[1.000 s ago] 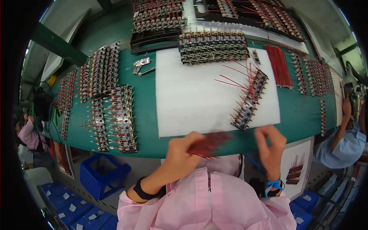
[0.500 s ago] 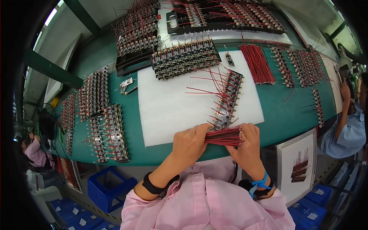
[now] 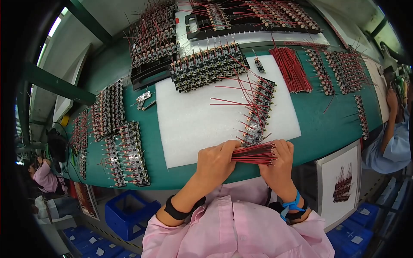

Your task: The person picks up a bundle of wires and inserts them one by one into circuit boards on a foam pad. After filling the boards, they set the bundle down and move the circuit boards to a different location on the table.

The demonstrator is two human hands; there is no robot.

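Between my two hands, just past the table's near edge, lies a bundle of red wires with bare pale ends at the right. My left hand is closed round the bundle's left end. My right hand grips its right end, the fingers behind and the thumb below. Right beyond the bundle, a strip of small circuit boards runs away from me over a white foam sheet. Several red wires stick out leftward from that strip. The strip's near end sits close to my left fingertips.
A stack of board strips covers the foam's far edge, with a loose board beside it. A red wire pile lies at the right. More board strips fill the green table's left. A co-worker's arm shows far right.
My view has shifted slightly, moving the whole scene a little in the picture. Both hands still hold the wire bundle, its right ends slightly more fanned out.
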